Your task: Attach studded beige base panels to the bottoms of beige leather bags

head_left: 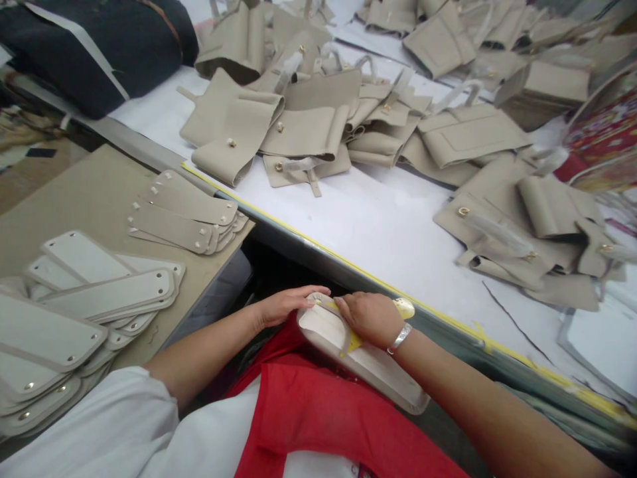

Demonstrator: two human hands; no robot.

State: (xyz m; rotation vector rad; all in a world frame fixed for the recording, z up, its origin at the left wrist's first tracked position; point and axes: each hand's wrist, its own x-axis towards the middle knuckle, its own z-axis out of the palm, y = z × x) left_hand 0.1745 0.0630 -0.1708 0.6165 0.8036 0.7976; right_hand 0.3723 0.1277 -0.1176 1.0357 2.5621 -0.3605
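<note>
Across my lap lies a long beige bag part (387,373) with rounded ends, a raised rim and a pale inner face. My left hand (286,307) grips its far left end, fingers over the rim. My right hand (373,318) is closed around a yellow tool (405,307) whose rounded end sticks out beside the wrist. More yellow shows below the fingers, against the bag part; the tool's exact kind is hidden by the hand. The fingertips of both hands are close together at the rim.
Beige bag pieces (303,129) with gold fittings lie heaped on the white table (318,212), which has a yellow-taped edge (298,232). On a board at left are stacked pale oblong panels (109,292) and beige straps (184,212). A dark roll (99,53) sits behind.
</note>
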